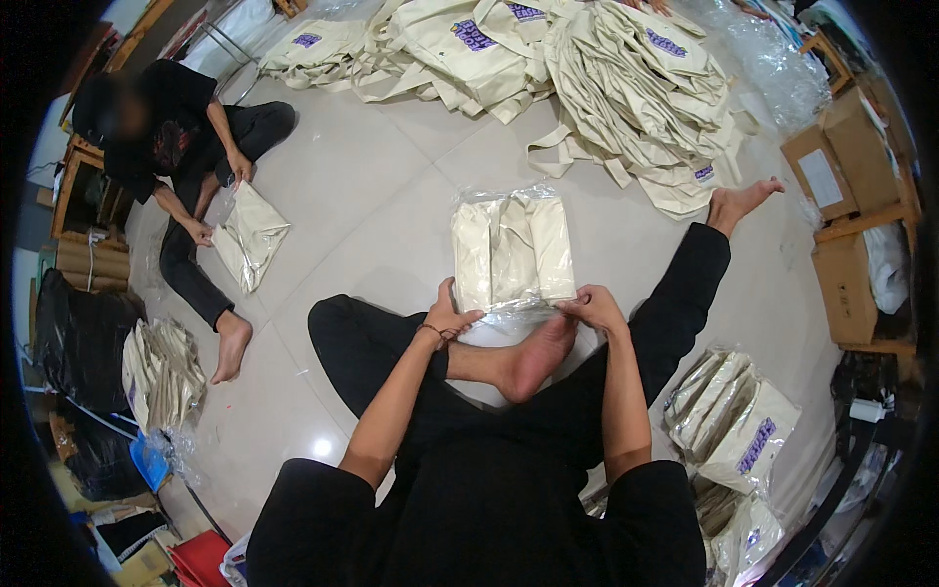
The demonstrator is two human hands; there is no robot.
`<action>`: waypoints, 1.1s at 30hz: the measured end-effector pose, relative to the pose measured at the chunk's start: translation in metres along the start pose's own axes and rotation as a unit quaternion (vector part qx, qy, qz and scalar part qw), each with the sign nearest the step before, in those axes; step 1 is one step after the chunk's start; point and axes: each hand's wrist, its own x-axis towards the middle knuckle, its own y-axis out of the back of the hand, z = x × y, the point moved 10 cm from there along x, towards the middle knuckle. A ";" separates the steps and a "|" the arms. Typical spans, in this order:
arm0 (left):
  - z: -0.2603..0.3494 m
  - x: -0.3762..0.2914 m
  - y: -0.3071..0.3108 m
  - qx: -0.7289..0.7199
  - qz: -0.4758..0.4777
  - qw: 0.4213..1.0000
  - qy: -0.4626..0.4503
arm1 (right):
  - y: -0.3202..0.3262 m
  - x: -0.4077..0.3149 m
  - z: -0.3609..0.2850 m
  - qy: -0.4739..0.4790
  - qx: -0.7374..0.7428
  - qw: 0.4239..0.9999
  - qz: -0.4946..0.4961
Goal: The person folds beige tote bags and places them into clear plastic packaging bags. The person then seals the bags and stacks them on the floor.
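Note:
A folded cream fabric bag in a clear plastic sleeve (pixel 513 253) is held up before me, above my bent leg. My left hand (pixel 451 312) grips its lower left corner, thumb on the plastic. At the lower right corner, the fingers of my right hand (pixel 593 307) pinch the sleeve's edge. Loose clear film shows along the top and bottom of the package. Beyond it lies a large heap of cream tote bags (pixel 623 95) with purple print. Packed bags (pixel 733 418) stand in a row at my right side.
A co-worker (pixel 176 139) sits on the tiled floor at the left, holding another bagged cream item (pixel 251 236). Near that person's foot stands a bundle of packed bags (pixel 163 374). Cardboard boxes (pixel 843 286) line the right side, with clear plastic film (pixel 777 66) at the upper right.

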 end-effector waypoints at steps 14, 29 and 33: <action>-0.014 0.009 0.012 -0.005 -0.007 0.996 0.084 | -0.017 0.015 -0.027 -0.015 0.049 0.989 -0.137; -0.008 0.042 0.026 -0.055 0.011 0.998 0.036 | -0.014 0.020 -0.015 -0.070 0.367 0.927 -0.033; 0.044 0.006 0.044 0.191 0.203 0.949 -0.146 | 0.008 0.014 -0.020 -0.043 0.315 0.946 0.071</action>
